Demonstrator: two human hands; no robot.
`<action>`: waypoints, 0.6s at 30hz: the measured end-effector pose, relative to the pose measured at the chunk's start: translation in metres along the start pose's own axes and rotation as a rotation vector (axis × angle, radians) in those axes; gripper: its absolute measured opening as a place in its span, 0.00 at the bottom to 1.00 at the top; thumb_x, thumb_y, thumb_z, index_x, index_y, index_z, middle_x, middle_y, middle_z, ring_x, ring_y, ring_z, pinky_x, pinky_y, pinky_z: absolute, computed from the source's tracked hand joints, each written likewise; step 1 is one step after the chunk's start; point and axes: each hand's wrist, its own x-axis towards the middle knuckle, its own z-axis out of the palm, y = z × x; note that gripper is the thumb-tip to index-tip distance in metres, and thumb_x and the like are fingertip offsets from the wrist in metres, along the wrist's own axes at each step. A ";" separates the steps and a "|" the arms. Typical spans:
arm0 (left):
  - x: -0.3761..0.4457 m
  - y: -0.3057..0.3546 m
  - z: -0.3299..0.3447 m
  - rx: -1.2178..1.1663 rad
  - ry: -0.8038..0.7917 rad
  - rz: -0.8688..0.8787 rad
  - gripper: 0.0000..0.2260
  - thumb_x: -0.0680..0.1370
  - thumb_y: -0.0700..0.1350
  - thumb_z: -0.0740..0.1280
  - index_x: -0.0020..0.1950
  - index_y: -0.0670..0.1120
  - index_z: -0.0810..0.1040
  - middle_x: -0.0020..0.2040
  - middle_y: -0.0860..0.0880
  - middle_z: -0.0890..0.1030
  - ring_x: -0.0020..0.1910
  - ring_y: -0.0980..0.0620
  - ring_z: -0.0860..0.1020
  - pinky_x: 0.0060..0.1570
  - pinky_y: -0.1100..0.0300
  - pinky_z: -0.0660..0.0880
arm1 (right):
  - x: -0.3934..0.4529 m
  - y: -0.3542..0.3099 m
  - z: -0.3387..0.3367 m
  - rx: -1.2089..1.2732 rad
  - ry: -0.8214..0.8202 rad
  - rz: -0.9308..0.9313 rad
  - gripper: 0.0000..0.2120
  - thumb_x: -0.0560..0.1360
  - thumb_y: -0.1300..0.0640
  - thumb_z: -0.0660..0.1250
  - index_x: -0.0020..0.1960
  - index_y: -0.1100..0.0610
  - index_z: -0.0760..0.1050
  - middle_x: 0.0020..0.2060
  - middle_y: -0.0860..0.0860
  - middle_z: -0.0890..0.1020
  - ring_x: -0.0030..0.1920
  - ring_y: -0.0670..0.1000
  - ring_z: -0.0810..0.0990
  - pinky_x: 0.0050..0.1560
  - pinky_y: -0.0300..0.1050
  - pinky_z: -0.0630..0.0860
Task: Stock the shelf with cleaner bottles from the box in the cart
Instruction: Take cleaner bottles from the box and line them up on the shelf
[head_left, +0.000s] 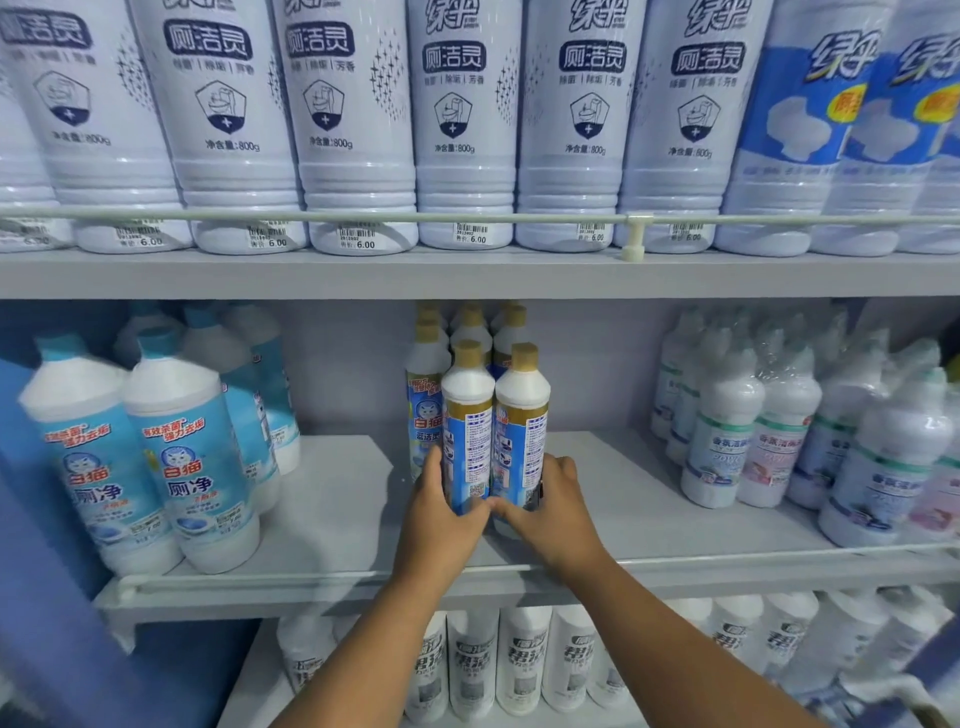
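Shop shelving fills the view. Mid-shelf (337, 499), two gold-capped bottles (493, 431) stand before their row, left hand (441, 512) and right hand (556, 499) each grasping one. Bare shelf flanks them, so stocking looks unfinished; cart unseen.

This was a shop, in the aisle for cleaning products. Grey shelves (467, 275) stood one above another, each with a thin guard rail (363, 215) in front. Rows of identical white cleaner bottles (462, 124) filled them, and small barcode price stickers (358, 240) marked 6.00 were on the bottles.
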 end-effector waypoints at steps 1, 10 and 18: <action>0.000 -0.002 0.001 -0.001 -0.005 0.000 0.37 0.69 0.47 0.77 0.74 0.59 0.63 0.61 0.59 0.77 0.58 0.57 0.78 0.58 0.53 0.79 | 0.001 0.002 0.001 0.003 0.004 0.017 0.31 0.66 0.44 0.78 0.65 0.47 0.71 0.52 0.42 0.71 0.56 0.39 0.72 0.59 0.39 0.75; 0.015 -0.018 0.004 0.037 0.015 -0.059 0.22 0.68 0.48 0.76 0.58 0.61 0.72 0.57 0.52 0.82 0.52 0.57 0.81 0.51 0.56 0.80 | -0.002 0.004 0.001 0.145 0.031 0.073 0.26 0.70 0.51 0.77 0.62 0.48 0.68 0.55 0.44 0.77 0.54 0.40 0.78 0.50 0.35 0.79; 0.020 -0.025 0.010 0.049 0.026 -0.067 0.25 0.62 0.59 0.75 0.58 0.58 0.75 0.55 0.55 0.81 0.51 0.57 0.82 0.51 0.52 0.82 | 0.004 0.007 0.000 0.119 0.026 0.055 0.29 0.68 0.49 0.79 0.65 0.45 0.71 0.54 0.42 0.70 0.57 0.39 0.72 0.57 0.33 0.69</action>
